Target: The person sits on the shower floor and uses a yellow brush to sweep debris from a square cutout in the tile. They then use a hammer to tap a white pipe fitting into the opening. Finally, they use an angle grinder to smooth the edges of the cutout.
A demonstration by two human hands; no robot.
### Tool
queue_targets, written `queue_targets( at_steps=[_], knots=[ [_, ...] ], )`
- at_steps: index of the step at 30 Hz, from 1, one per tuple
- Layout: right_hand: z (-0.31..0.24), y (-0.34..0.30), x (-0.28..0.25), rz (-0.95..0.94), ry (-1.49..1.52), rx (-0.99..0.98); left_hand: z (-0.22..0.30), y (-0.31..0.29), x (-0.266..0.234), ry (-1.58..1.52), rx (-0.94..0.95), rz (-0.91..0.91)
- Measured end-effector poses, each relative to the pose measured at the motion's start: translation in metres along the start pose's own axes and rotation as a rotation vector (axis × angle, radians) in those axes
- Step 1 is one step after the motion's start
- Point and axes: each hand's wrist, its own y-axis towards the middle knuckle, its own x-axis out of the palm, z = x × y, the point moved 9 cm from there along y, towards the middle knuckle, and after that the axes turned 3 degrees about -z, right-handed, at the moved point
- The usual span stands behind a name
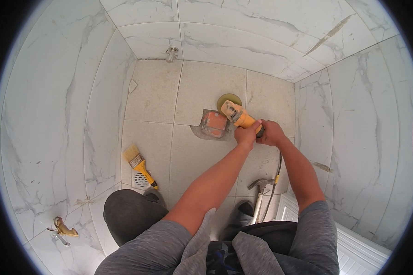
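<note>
Both of my hands are on a yellow angle grinder (244, 118) held low over the tiled floor. My left hand (246, 136) is closed around the rear part of its body. At the dark back end, my right hand (271, 133) is closed on it too. The round olive-coloured disc (229, 97) at its head points away from me, over a floor tile; whether it touches the tile I cannot tell. Beside the head, to the left, is a cut-out in the floor (195, 131) with an orange-red square piece (216, 122) inside a rough grey border.
A paintbrush (141, 166) lies by a round-holed floor drain (140, 180) at left. Near my right foot are a claw hammer (260, 185) and the black power cord (273, 190). Taps (171, 54) (64, 228) stick out of the marbled walls. A white panelled door (353, 250) stands lower right.
</note>
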Motion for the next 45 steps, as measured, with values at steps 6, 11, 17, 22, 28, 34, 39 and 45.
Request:
queue_targets(
  at_steps=[6, 11, 17, 22, 28, 34, 39, 45],
  knots=[
    [-0.001, -0.003, -0.002, -0.034, -0.019, 0.013, 0.003, -0.005, -0.002, 0.023, 0.018, 0.019],
    [-0.001, -0.004, -0.003, -0.035, -0.009, 0.024, 0.004, -0.006, -0.001, 0.024, 0.046, 0.001],
    [-0.002, -0.005, -0.004, -0.028, -0.001, 0.019, 0.002, -0.004, -0.001, 0.05, 0.033, 0.002],
    [0.002, -0.005, -0.002, -0.029, 0.013, 0.031, 0.001, -0.007, 0.0, 0.059, 0.004, 0.014],
    [0.005, -0.005, 0.001, -0.033, 0.031, -0.004, 0.002, -0.009, 0.002, 0.073, -0.004, 0.017],
    [0.004, -0.004, 0.002, -0.035, 0.032, -0.032, 0.0, -0.007, 0.001, 0.085, 0.008, 0.028],
    [0.004, -0.006, 0.001, -0.039, 0.006, -0.023, -0.003, -0.007, 0.002, 0.064, -0.007, 0.025],
    [-0.001, -0.006, -0.002, -0.008, 0.005, -0.044, -0.001, -0.007, 0.0, 0.081, 0.009, 0.029]
  ],
)
